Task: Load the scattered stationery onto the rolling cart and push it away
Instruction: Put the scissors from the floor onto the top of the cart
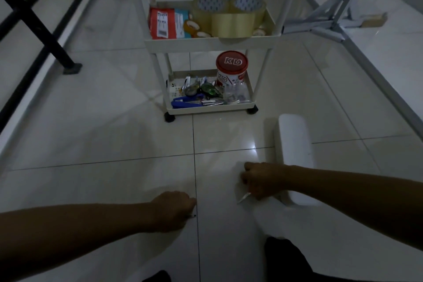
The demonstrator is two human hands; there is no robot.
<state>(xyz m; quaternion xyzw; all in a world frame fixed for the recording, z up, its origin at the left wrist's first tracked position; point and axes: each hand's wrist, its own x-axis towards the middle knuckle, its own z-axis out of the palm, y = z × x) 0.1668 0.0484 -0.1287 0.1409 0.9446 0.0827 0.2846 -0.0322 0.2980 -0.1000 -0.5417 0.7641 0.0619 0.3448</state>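
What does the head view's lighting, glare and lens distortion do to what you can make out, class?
Head view: dim overall, so the left hand and right hand read as dark shapes; a bright glare patch on the floor tile washes out detail; wide-angle bending curves the cart posts; small items under the hands are unclear.

Just one view here, a wide-angle head cam looking forward and steeply down at a tiled floor [114,139] from pretty close, low like the wearer is crouching. Both forearms come in from the bottom corners, around 7 and 4 o'clock, and the white cart [210,43] sits dead ahead at 12. Edges bend noticeably.
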